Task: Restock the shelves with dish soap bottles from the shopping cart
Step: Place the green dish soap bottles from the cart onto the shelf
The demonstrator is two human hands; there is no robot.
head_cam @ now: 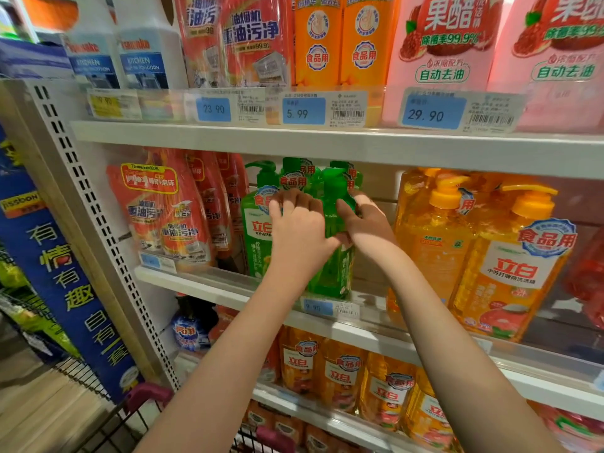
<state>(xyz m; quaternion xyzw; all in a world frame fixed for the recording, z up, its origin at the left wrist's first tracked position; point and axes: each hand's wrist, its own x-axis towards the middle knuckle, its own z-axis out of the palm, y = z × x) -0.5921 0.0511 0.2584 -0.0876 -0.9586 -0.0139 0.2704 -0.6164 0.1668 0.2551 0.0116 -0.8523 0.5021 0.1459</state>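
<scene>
Fingers (287, 204) both hands clasp green 立白 bottle (333, 256) | tag (328, 307) 9.90

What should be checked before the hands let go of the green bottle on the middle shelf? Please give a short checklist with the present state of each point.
1. Both hands on the green pump bottle: ok, left hand and right hand grip it from each side.
2. Bottle base behind the shelf's clear front rail: cannot tell, the arms hide part of it.
3. Bottle upright: ok, it stands roughly vertical.
4. Correct section: ok, other green bottles stand beside and behind it.
5. Room on the right: ok, a gap separates it from the orange bottles.
6. Label facing forward: cannot tell, the hands cover it.
</scene>
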